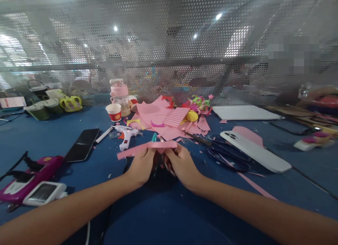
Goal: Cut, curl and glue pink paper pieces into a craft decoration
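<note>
A narrow pink paper strip [134,151] is stretched between my two hands above the middle of the table. My left hand [142,164] is closed on it, and its free end sticks out to the left. At the strip's right end my right hand [182,164] pinches it between thumb and fingers. Both sets of fingertips point down and are partly hidden behind the hands. Just beyond my left hand lies a white glue gun [126,135]. Dark-handled scissors [227,155] rest to the right of my right hand.
Pink paper sheets and scraps [153,113] are piled ahead. A paper cup [114,113] and pink-lidded bottle [120,97] stand behind the glue gun. A black phone [82,145] and magenta power strip [34,174] lie left; a white phone [256,151] lies right. Perforated metal screen [169,44] closes the back.
</note>
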